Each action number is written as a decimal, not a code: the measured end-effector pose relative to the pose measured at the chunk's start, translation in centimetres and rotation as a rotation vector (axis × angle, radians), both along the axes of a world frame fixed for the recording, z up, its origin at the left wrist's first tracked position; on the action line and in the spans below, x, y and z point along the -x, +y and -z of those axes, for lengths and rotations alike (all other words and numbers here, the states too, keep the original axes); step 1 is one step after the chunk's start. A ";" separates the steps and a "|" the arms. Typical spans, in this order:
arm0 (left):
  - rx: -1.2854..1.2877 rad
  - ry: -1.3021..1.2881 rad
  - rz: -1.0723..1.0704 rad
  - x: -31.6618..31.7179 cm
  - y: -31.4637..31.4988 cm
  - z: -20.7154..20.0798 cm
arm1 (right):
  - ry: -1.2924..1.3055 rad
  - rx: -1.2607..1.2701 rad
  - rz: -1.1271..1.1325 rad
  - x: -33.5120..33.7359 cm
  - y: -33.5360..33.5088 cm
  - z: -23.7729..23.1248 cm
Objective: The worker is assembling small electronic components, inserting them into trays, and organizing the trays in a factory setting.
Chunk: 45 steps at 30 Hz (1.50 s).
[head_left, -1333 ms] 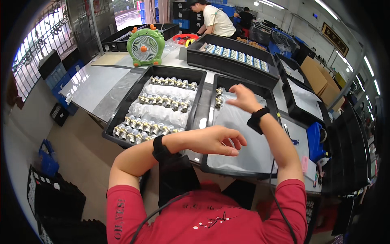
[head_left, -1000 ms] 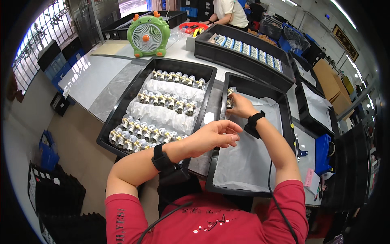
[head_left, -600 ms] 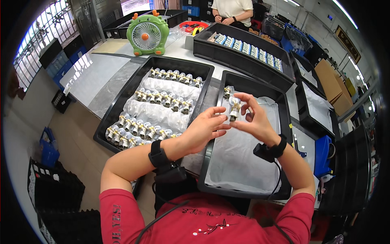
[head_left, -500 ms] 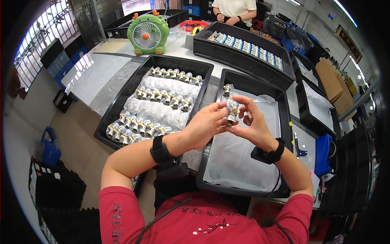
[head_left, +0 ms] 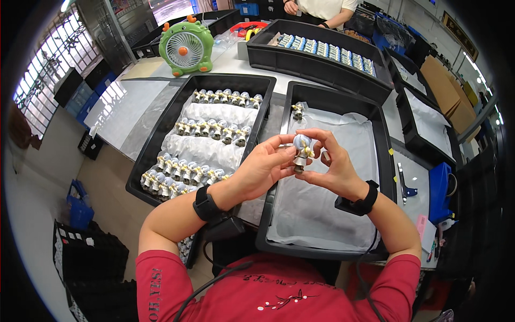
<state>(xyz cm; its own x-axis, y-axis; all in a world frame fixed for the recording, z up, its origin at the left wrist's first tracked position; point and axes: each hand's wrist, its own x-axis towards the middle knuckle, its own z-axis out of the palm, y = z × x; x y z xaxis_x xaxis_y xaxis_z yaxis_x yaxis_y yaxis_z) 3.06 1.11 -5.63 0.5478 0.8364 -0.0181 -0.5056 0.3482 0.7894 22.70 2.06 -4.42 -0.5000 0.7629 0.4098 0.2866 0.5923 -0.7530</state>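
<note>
Between both hands I hold a small figurine (head_left: 302, 153) with pale blue-grey hair, a white body and gold-yellow details, upright over the right-hand tray. My right hand (head_left: 335, 166) pinches it at head and base with thumb and forefinger. The fingers of my left hand (head_left: 268, 163) are closed on its left side. Below is a black tray (head_left: 387, 161) lined with white sheeting, where a similar figurine (head_left: 298, 111) stands in the far left corner. To the left, another black tray (head_left: 140, 161) carries several rows of such figurines (head_left: 214, 130) separated by white padding.
A green animal-shaped fan (head_left: 186, 47) stands at the back left. Behind the trays is a long black bin (head_left: 316, 67) of blue-and-white pieces, with a co-worker's arms (head_left: 335, 20) beyond it. On the right lie a bladed tool with a blue handle (head_left: 409, 191) and a blue holder (head_left: 441, 190).
The held figurine has turned slightly between my fingers and come a little lower and left in view. The whole view has shifted a bit. The co-worker's arm has moved outward.
</note>
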 end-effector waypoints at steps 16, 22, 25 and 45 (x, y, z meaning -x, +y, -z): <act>-0.033 0.111 -0.065 -0.1 -0.9 -0.2 | 0.009 -0.250 -0.001 0.7 -0.3 0.9; 0.002 -0.016 0.029 -0.2 -0.7 -0.4 | 0.022 -0.262 0.001 0.7 -0.4 0.7; -0.035 0.014 0.010 -0.5 -1.1 -0.8 | 0.059 -0.276 -0.014 0.7 -0.4 0.5; -0.072 0.090 -0.057 -0.6 -1.4 -0.1 | 0.093 -0.454 0.033 0.6 -1.1 0.3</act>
